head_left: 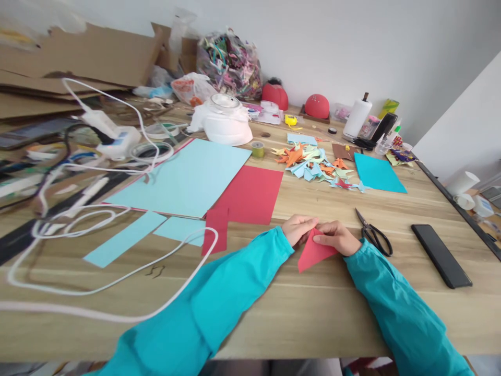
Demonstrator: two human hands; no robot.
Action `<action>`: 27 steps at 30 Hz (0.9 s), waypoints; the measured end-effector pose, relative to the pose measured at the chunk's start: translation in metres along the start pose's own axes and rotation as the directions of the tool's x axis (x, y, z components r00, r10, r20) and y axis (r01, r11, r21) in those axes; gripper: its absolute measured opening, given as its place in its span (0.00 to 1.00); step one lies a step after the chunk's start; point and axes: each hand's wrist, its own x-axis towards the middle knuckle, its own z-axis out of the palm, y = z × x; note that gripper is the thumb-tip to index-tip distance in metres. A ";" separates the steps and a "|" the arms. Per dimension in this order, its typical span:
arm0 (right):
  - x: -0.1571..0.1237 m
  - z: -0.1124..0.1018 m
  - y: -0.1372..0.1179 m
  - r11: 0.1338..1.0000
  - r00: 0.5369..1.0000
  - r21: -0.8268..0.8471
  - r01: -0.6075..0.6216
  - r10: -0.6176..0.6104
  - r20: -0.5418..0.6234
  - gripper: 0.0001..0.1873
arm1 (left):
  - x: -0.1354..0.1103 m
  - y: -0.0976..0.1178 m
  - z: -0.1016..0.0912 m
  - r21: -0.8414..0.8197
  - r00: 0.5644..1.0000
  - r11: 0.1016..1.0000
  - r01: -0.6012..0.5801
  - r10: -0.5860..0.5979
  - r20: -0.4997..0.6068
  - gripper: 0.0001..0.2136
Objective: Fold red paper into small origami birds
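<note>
A folded piece of red paper (315,254) is between my hands, above the wooden table, with one pointed corner hanging toward me. My left hand (299,228) pinches its upper left edge with the fingers close together. On the upper right, my right hand (336,237) grips the same paper, thumb on top of it. The fingertips of both hands meet at the paper's top, so the fold there is hidden. Just right of my right hand lie black-handled scissors (373,232), blades pointing away from me.
Folded paper figures (313,164) are heaped beyond my hands. Light blue sheets (183,177) and a red sheet (254,196) lie to the left, near a looping white cable (211,245). A black phone (441,256) rests at right, a bright blue sheet (380,173) farther back.
</note>
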 end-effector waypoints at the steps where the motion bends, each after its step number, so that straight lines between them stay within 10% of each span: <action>1: 0.000 0.000 0.000 1.000 1.000 -0.013 0.005 -0.005 0.001 0.17 | 0.000 0.001 0.001 -0.002 1.000 1.000 0.001 -0.001 -0.006 0.27; 27: 0.000 0.003 0.003 0.998 0.998 0.057 0.007 -0.003 -0.070 0.15 | -0.002 0.006 0.004 -0.011 1.000 1.000 -0.007 0.007 0.009 0.22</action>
